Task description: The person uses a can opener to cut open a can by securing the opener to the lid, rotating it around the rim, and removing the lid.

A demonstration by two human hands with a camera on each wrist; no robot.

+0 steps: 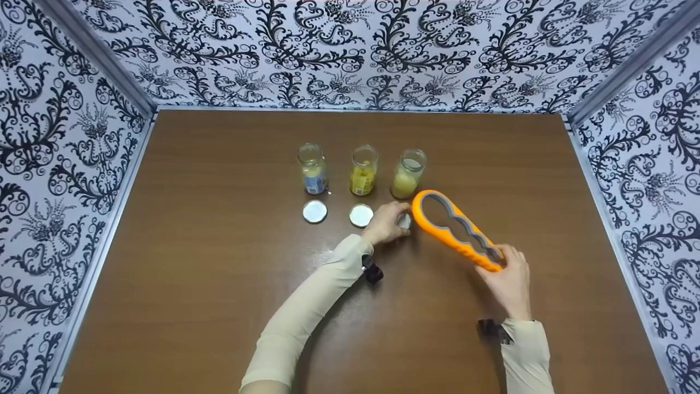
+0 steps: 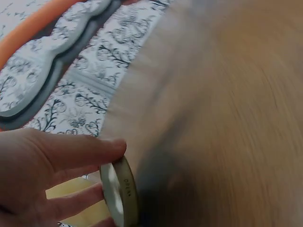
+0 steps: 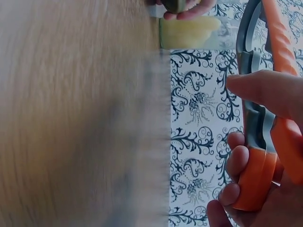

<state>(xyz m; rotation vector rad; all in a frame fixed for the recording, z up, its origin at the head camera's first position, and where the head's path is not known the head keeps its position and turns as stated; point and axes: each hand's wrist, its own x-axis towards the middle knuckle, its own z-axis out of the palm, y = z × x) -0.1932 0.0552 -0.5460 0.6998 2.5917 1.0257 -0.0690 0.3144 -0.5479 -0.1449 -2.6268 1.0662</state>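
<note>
My left hand (image 1: 386, 223) pinches a round jar lid (image 2: 124, 191) between thumb and fingers, tilted on edge close over the table in front of the right jar. With my right hand (image 1: 509, 276) I grip one end of an orange jar opener (image 1: 456, 232) with grey scalloped inner edges; its other end points toward the jars. A lidless glass jar (image 1: 407, 174) with pale yellow contents stands just beyond the left hand. The middle jar (image 1: 363, 171) has a yellow label, the left jar (image 1: 313, 168) a blue one; both are lidless too.
Two white lids lie on the brown table (image 1: 208, 262): the left lid (image 1: 315, 211) before the left jar, the middle lid (image 1: 361, 215) beside my left wrist. Patterned wall panels (image 1: 350, 54) border the table at the back and both sides.
</note>
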